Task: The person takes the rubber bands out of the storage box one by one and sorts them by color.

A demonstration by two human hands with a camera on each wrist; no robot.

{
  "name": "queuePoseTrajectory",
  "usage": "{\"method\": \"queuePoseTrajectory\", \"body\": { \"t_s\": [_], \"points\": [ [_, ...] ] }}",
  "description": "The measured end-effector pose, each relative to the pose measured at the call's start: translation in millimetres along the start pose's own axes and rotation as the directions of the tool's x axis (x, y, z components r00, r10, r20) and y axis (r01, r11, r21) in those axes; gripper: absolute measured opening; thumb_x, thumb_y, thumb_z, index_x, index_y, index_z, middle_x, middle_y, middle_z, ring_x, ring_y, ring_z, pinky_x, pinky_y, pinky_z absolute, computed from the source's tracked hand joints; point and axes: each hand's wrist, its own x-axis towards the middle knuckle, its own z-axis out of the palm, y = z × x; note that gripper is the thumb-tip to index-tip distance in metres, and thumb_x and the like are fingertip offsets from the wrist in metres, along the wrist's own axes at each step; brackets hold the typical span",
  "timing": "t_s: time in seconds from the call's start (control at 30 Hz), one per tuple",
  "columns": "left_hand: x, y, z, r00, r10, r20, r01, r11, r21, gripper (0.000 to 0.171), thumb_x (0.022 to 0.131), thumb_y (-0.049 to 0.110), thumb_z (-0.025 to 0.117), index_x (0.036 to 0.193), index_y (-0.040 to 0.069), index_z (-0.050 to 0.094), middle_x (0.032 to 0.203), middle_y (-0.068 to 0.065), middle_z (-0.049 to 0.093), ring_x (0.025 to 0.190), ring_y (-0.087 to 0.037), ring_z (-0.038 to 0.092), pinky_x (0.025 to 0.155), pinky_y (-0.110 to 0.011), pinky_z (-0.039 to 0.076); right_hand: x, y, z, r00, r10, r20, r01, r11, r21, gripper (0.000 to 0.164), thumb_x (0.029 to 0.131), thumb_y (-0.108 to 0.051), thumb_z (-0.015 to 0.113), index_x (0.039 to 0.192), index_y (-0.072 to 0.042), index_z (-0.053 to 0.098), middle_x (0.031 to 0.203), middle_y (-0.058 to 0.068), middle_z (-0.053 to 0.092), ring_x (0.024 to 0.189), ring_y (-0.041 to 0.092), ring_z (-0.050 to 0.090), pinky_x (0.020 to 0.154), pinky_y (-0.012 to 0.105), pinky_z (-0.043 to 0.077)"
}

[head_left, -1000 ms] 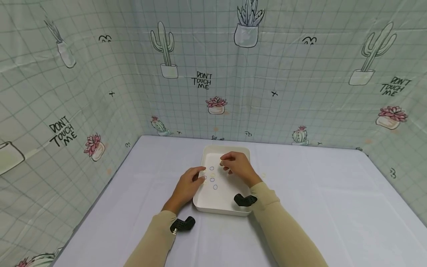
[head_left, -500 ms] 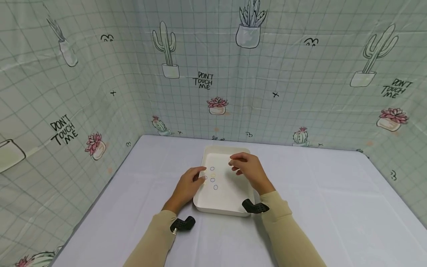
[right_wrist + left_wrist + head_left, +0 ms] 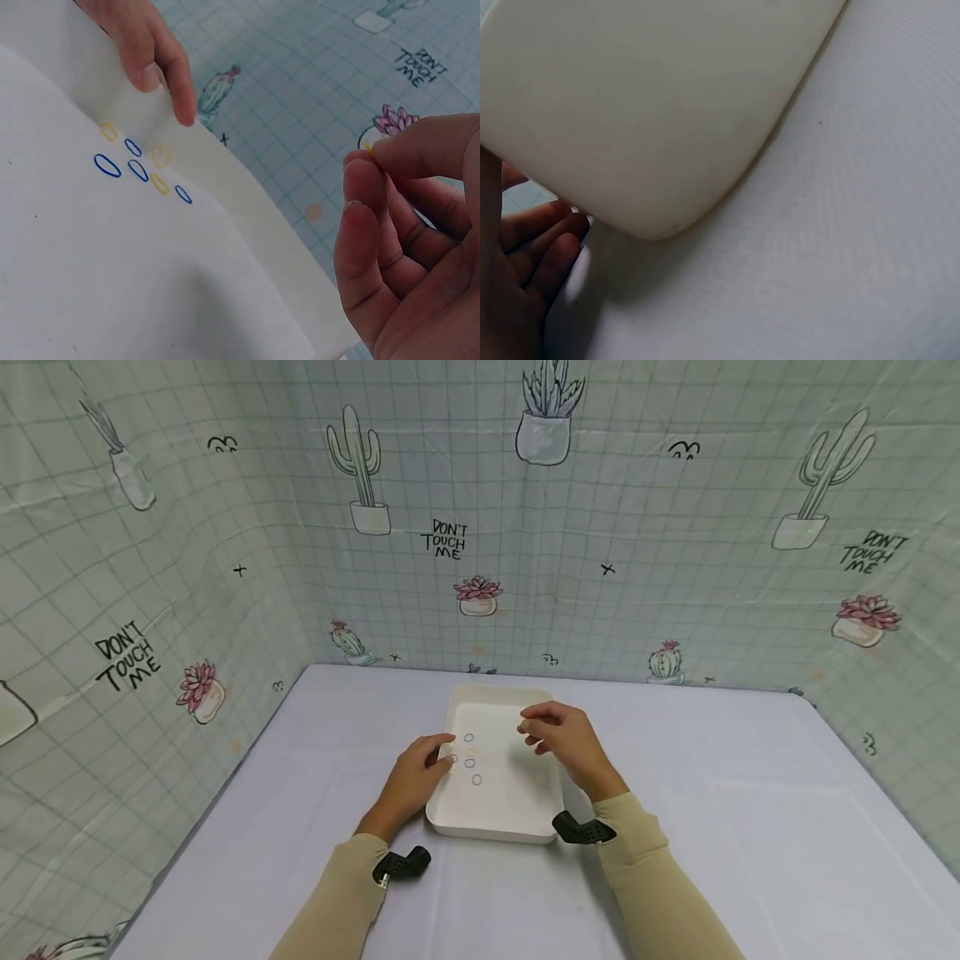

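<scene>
A shallow white tray (image 3: 517, 810) lies in front of me in the head view. My left hand (image 3: 408, 781) holds its left side, thumb and index finger over the rim; in the left wrist view the other fingers curl outside the wall. My right hand (image 3: 570, 743) is raised above the tray's right side. Between its thumb and index fingertip it pinches a tiny yellow rubber band (image 3: 367, 148), mostly hidden by the fingers. Several thin loops lie in the tray close to the left hand, some blue rubber bands (image 3: 118, 175) and some yellow rubber bands (image 3: 166, 193).
A white cloth covers the table (image 3: 720, 793) around the tray. Behind and to the left hangs a checked fabric backdrop (image 3: 585, 610) printed with cacti. Black wrist cameras, one of them the right-hand camera (image 3: 583, 828), sit low on both wrists.
My right hand has moved right, away from the loops, still with its fingertips together. A pale yellow loop right of the tray is now hidden from view. The left hand stays at the rim.
</scene>
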Motion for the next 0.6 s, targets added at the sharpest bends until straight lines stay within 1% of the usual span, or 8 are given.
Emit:
{"method": "queuePoseTrajectory", "body": {
  "t_s": [0.23,0.47,0.6],
  "points": [
    [-1.2,-1.4,-1.1,1.0,-0.011,0.003,0.011,1.0,-0.003,0.039,0.099,0.019,0.063,0.138,0.015,0.061,0.131,-0.008,0.059,0.11,-0.023,0.056,0.098,-0.047,0.045,-7,4,-9,1.0,0.002,-0.009,-0.003,0.999,-0.037,0.029,0.095,-0.012,0.066,0.117,0.006,0.065,0.099,0.013,0.072,0.084,0.024,0.065,0.07,0.033,0.055],
    [-0.4,-0.6,-0.8,1.0,-0.013,0.009,0.013,1.0,-0.009,0.039,0.099,0.019,0.063,0.138,0.014,0.061,0.131,-0.008,0.059,0.111,-0.024,0.056,0.098,-0.048,0.045,-12,8,-23,0.999,-0.003,-0.032,0.002,0.999,-0.04,0.03,0.095,-0.012,0.067,0.119,0.007,0.065,0.105,0.022,0.07,0.083,0.024,0.065,0.07,0.032,0.056],
    [0.7,0.1,0.1,1.0,-0.003,0.013,0.003,1.0,-0.005,0.039,0.099,0.019,0.063,0.138,0.014,0.061,0.13,-0.009,0.059,0.109,-0.023,0.055,0.097,-0.047,0.045,-15,10,-32,0.999,0.007,-0.053,-0.009,0.999,-0.048,0.033,0.095,-0.013,0.068,0.12,0.008,0.064,0.104,0.021,0.071,0.083,0.023,0.065,0.07,0.032,0.056]
  ]
}}
